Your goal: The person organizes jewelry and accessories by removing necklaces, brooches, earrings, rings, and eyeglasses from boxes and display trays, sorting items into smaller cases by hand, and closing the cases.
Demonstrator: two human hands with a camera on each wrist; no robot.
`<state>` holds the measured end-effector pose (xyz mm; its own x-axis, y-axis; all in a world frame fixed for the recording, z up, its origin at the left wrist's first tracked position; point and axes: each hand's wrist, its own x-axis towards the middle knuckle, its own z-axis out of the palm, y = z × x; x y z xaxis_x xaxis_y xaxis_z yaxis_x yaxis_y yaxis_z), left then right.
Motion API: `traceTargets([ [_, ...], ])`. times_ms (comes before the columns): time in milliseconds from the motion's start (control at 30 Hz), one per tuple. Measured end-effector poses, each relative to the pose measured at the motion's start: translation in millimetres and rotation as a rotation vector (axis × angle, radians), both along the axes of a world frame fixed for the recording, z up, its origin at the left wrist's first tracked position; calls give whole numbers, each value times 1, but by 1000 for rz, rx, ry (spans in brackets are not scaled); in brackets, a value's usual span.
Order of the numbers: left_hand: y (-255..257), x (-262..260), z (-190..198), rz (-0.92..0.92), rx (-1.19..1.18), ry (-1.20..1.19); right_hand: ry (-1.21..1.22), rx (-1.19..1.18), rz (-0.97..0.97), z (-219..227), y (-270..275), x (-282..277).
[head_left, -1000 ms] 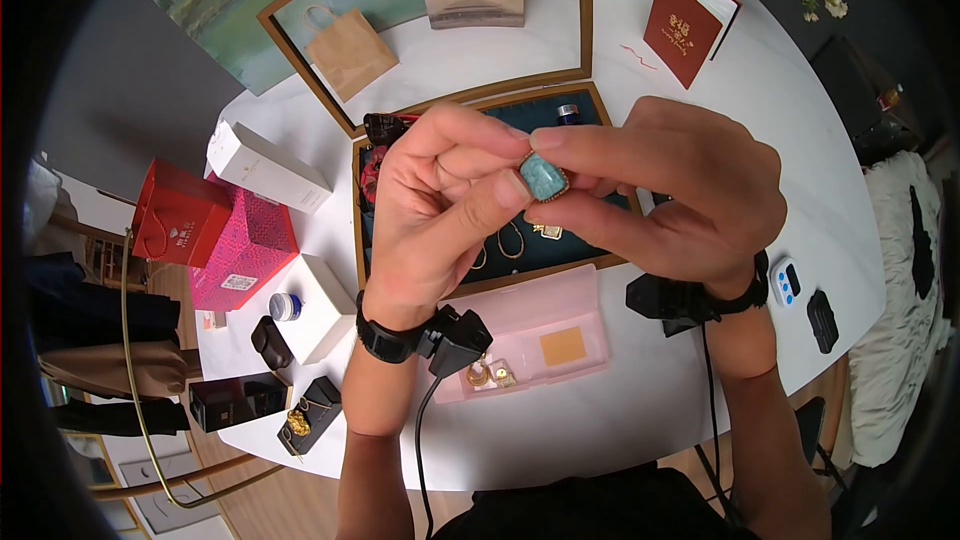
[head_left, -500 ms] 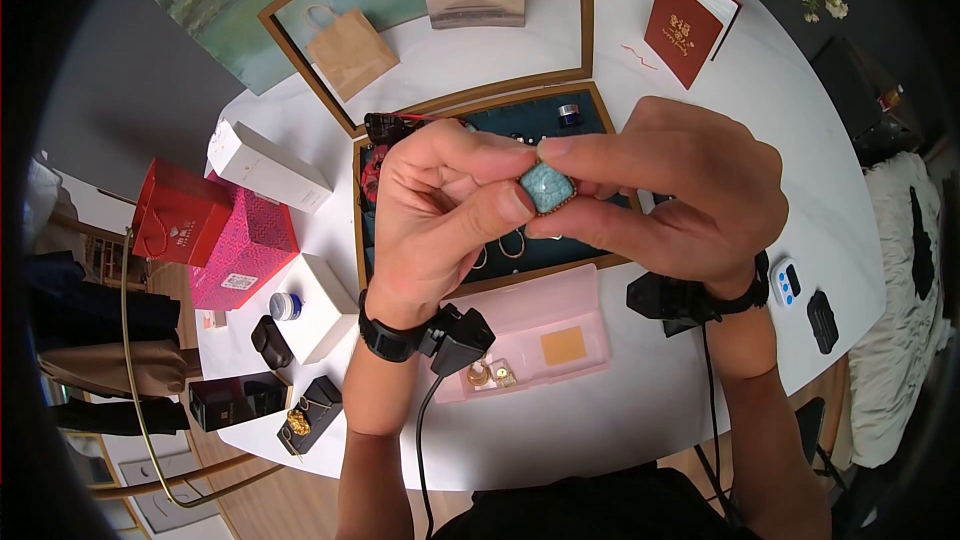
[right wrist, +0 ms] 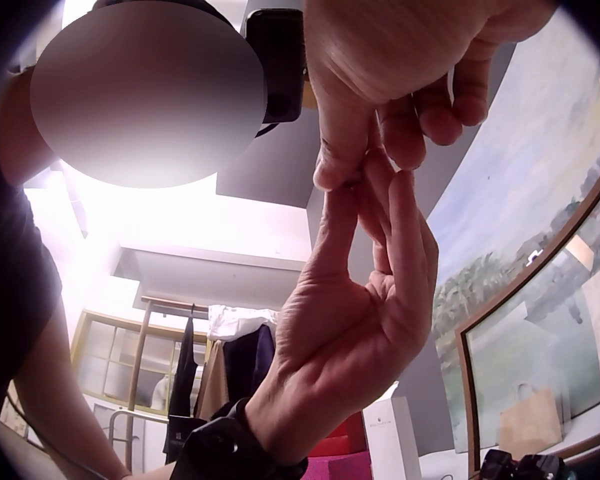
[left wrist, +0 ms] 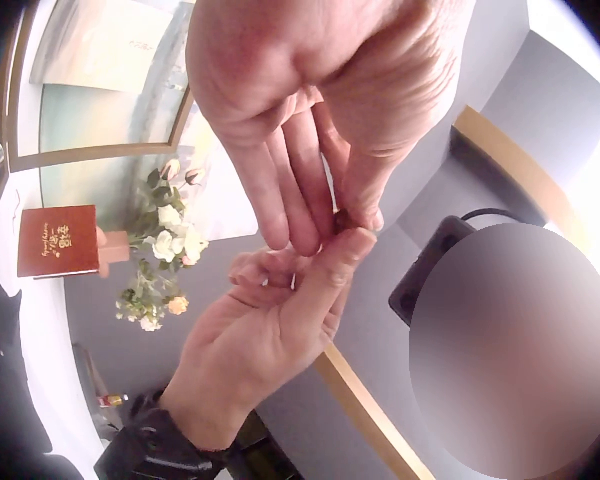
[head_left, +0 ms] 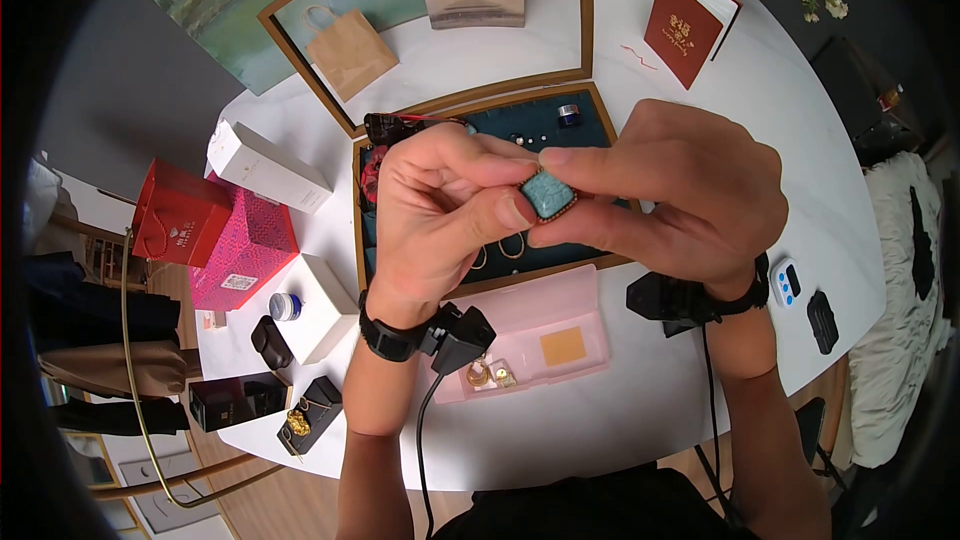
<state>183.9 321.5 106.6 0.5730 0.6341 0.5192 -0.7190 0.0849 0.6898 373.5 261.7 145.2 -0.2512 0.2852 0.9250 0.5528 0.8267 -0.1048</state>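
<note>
Between both hands, in the head view, is a turquoise stone piece (head_left: 548, 196) with a beaded gold-coloured edge, held above an open wooden-framed jewellery case (head_left: 590, 265). The left hand (head_left: 425, 210) pinches its left side with thumb and index finger. From the right, the right hand (head_left: 690, 185) pinches it between thumb and index finger. In the left wrist view, the left hand (left wrist: 325, 90) and right hand (left wrist: 265, 340) meet at the fingertips, and the piece is mostly hidden. Fingers also cover it in the right wrist view, where the right hand (right wrist: 410, 70) is above the left hand (right wrist: 355, 320).
A pink box (head_left: 540, 325) holding small jewellery lies in front of the case. Left are a red bag (head_left: 180, 215), a white box (head_left: 268, 168) and a dark jewellery card (head_left: 312, 418). A red book (head_left: 688, 30) stands back right; a white-and-blue device (head_left: 787, 282) lies right.
The turquoise piece has moved slightly down and turned between the fingertips. The left hand's index finger has lowered with it; both hands keep their pinch.
</note>
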Motion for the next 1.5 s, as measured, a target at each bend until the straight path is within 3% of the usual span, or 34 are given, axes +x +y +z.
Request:
traceTargets([
  [1500, 4, 3, 1, 5, 60, 120, -19, -24, 7, -3, 1, 2],
])
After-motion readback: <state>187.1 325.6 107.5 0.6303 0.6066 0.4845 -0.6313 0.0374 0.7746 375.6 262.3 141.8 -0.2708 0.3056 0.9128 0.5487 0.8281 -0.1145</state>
